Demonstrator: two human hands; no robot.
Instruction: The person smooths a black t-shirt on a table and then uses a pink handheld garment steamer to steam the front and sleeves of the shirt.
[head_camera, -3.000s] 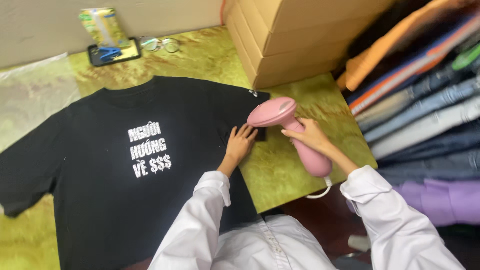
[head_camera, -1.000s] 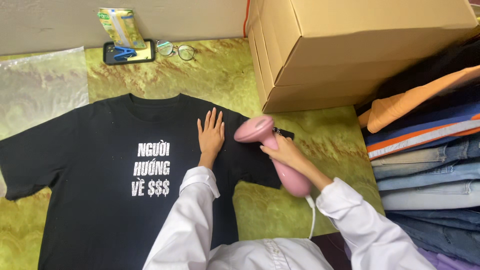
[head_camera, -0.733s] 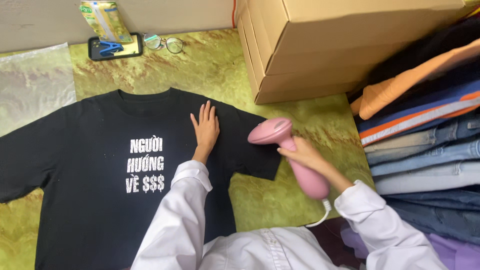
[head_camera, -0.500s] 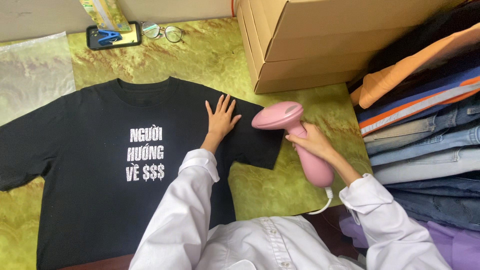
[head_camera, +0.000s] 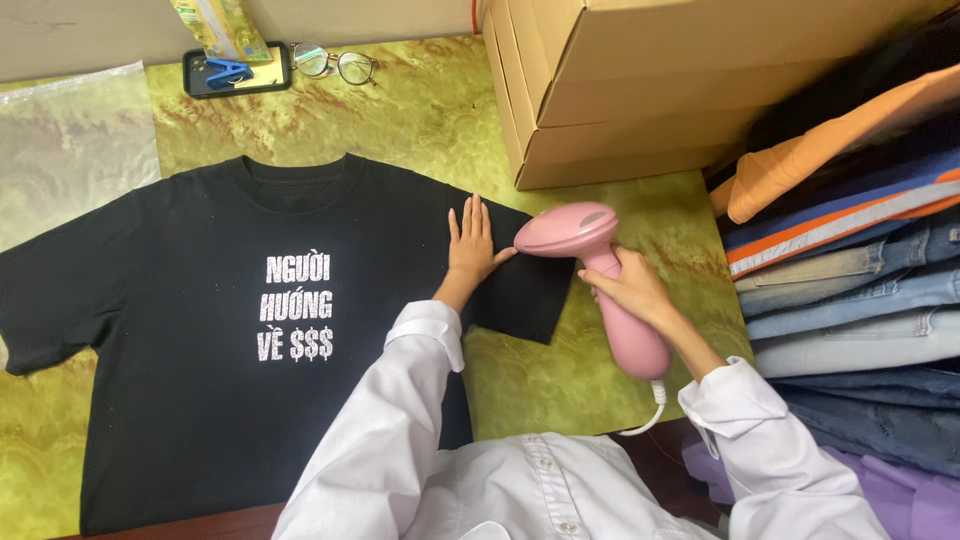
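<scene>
Steamer in right hand — over sleeve.

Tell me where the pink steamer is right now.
In the head view, the pink steamer is right of centre in the right hand, its head over the black T-shirt sleeve, beside the left hand.

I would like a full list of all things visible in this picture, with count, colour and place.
Black cotton T-shirt: one, white print, flat on the green marbled surface.
Pink handheld garment steamer: one, over the shirt's sleeve.
Brown cardboard boxes: stacked, top right.
Folded clothes pile: orange, blue, denim, purple; right.
Wire-rimmed glasses: one, top.
Black phone: one, blue clip on it, top left.
Clear plastic bag: one, left.
Left hand: flat on the shirt.
Right hand: grip around the steamer handle.
</scene>
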